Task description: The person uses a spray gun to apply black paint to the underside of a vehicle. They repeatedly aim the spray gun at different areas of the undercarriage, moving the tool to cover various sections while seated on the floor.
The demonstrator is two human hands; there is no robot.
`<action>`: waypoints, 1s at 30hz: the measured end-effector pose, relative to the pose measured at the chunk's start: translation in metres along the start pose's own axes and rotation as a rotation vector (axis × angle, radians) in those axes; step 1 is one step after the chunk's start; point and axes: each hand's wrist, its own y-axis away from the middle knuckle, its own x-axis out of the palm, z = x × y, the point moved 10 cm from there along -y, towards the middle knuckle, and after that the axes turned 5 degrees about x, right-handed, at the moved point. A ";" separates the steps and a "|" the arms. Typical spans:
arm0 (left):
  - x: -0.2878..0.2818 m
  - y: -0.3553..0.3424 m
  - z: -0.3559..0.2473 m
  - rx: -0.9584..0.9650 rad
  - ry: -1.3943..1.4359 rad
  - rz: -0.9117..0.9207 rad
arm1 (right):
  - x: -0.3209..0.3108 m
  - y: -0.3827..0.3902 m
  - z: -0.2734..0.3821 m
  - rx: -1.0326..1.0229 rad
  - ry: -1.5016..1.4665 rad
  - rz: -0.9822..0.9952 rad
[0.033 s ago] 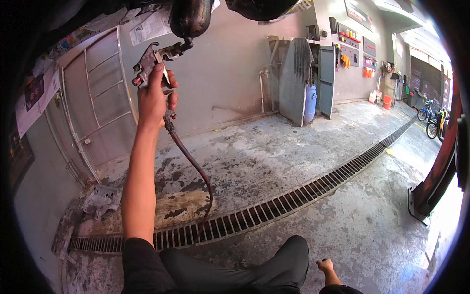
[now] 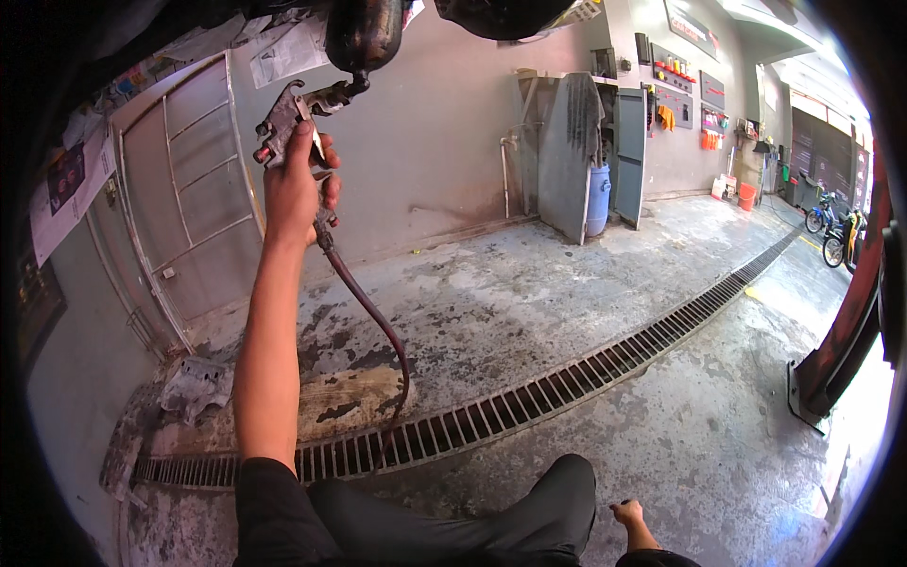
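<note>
My left hand (image 2: 295, 194) is raised with the arm stretched out, its fingers wrapped round the handle of a worn, stained spray gun (image 2: 286, 123). A dark, rounded cup (image 2: 364, 38) sits above the gun, joined to it by a short metal fitting; its top runs out of view. From the handle's lower end a dark reddish air hose (image 2: 373, 317) curves down to the floor drain. Low on the right, beside my knee, my right hand (image 2: 629, 513) is closed. Whatever its fingers may hold is too small to make out.
A slatted drain grate (image 2: 529, 397) crosses the stained concrete floor. Ahead stand a grey partition (image 2: 565, 156) and a blue barrel (image 2: 598, 200). A dirty metal part (image 2: 196, 387) lies at the left. A dark post (image 2: 841, 350) rises at the right; motorbikes (image 2: 831, 227) stand beyond.
The spray gun and its cup have shifted very slightly left with my left hand. My right hand stays where it was.
</note>
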 end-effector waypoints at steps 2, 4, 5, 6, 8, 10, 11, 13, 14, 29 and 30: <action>-0.005 -0.006 0.000 0.014 -0.019 -0.027 | 0.003 0.001 -0.011 0.029 -0.005 -0.016; -0.007 -0.012 -0.002 0.030 -0.037 -0.040 | 0.007 0.002 -0.014 0.015 -0.014 -0.019; -0.008 -0.015 -0.004 0.044 -0.043 -0.046 | 0.008 0.001 -0.019 0.046 0.003 -0.028; -0.008 -0.016 -0.006 0.059 -0.049 -0.053 | 0.009 -0.001 -0.014 0.001 0.010 -0.042; -0.006 -0.024 -0.011 0.076 -0.048 -0.052 | 0.008 -0.005 -0.009 -0.041 0.062 -0.085; -0.006 -0.024 -0.014 0.071 -0.067 -0.061 | 0.013 -0.009 -0.014 -0.021 0.056 -0.080; -0.004 -0.023 -0.015 0.067 -0.063 -0.047 | 0.015 -0.011 -0.020 0.027 0.069 -0.075; -0.003 -0.017 -0.013 0.026 -0.073 -0.058 | 0.017 -0.013 -0.017 -0.036 0.086 -0.072; 0.001 -0.013 -0.014 0.028 -0.065 -0.028 | 0.018 -0.013 -0.022 -0.001 0.122 -0.065; 0.047 0.020 -0.055 0.019 0.148 0.106 | 0.010 0.017 -0.033 0.128 0.040 -0.011; 0.048 0.020 -0.058 0.025 0.147 0.106 | 0.013 0.016 -0.031 0.096 0.034 0.004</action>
